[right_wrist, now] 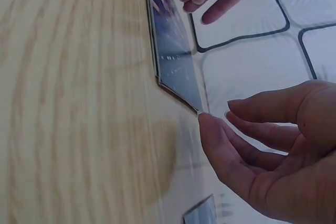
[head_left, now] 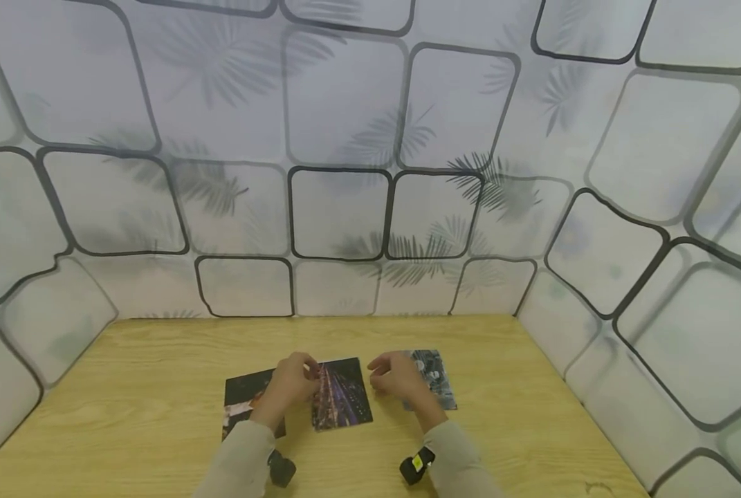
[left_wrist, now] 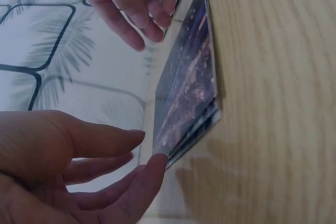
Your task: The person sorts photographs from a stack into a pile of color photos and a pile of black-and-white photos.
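Note:
A square picture card (head_left: 345, 404) with purple and orange streaks of night light lies in the middle, on top of what looks like a small stack. Thin layers (left_wrist: 197, 129) fan slightly apart at its edge in the left wrist view. My left hand (head_left: 292, 382) is at the card's left edge, one fingertip at the layers, thumb and fingers apart. On the other side, my right hand (head_left: 400, 377) has loosely bent fingers close to the card's right edge; one fingertip appears at its corner in the right wrist view, but I cannot tell whether it touches.
Partly under the left arm lies a dark picture card (head_left: 239, 394) with white and orange parts. A grey picture card (head_left: 437, 379) sits behind the right hand. All rest on a wood-grain table (head_left: 158, 366), bounded by patterned curtain-like walls (head_left: 339, 214).

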`<state>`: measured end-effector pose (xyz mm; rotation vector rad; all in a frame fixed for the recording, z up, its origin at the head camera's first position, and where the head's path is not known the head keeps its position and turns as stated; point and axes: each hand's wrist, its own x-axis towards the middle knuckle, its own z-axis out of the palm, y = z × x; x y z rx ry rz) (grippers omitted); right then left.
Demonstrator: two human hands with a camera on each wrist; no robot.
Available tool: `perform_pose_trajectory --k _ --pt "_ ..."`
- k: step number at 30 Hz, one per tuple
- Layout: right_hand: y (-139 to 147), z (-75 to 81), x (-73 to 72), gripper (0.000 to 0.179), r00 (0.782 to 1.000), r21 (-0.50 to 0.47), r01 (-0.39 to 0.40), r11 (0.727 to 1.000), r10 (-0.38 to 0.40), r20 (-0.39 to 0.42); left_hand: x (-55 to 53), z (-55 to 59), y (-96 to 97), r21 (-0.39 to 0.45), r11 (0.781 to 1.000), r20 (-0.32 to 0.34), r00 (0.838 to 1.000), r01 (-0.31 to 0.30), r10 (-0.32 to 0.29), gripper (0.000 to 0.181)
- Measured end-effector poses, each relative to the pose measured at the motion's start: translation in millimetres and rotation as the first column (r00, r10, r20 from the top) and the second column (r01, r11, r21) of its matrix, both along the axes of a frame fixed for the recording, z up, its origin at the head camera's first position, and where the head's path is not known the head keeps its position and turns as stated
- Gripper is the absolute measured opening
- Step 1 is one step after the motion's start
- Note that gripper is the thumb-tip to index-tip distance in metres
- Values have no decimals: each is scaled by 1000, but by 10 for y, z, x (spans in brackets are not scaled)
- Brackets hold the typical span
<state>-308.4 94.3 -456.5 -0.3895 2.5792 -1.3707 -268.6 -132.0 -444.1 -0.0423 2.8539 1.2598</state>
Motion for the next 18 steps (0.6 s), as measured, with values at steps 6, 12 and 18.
perform_pose_trajectory --k 6,12,18 --pt "-97 -48 6 21 1000 49 22 999 -23 1 9 -85 -9 -23 1000 -2 1000 -9 9 40" --pt "-147 -60 58 23 1000 -9 7 1000 -7 23 -15 -124 -16 8 1000 9 1000 -17 17 58" --pt "-134 -52 82 24 1000 -16 13 1000 -12 26 -47 -176 -14 138 989 55 998 -45 38 57"
